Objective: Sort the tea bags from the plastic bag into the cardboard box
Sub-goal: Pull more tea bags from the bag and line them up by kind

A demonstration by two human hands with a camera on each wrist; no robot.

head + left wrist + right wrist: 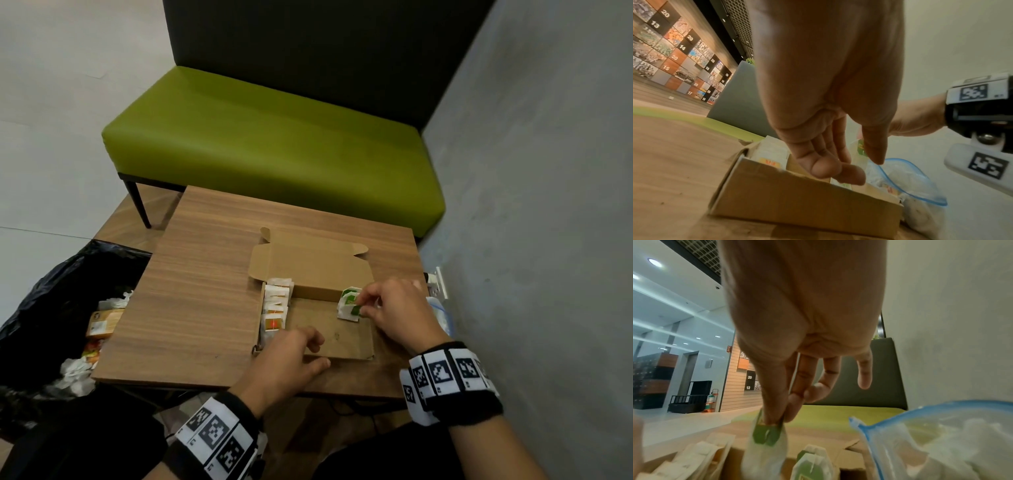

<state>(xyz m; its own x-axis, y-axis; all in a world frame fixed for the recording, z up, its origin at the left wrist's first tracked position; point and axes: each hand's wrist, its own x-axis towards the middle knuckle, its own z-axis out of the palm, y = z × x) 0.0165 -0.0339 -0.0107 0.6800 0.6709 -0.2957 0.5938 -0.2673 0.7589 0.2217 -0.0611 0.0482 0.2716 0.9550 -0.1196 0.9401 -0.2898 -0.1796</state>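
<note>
An open cardboard box (322, 337) lies on the wooden table (205, 291). A row of orange-tagged tea bags (275, 308) stands along its left side. At the box's right side my right hand (363, 302) pinches a green-tagged tea bag (766, 443) by its tag between thumb and fingers, just above the box floor. Another green-tagged tea bag (812, 464) stands beside it. My left hand (315, 346) rests on the box's front wall (797, 203), fingers loosely bent and holding nothing. The plastic bag (442, 315) with a blue zip edge lies right of the box, mostly hidden behind my right hand.
A black bin bag (51, 291) with wrappers and crumpled paper stands left of the table. A green bench (274, 144) sits behind the table. A grey wall (531, 205) with a white socket (440, 282) runs close along the right edge.
</note>
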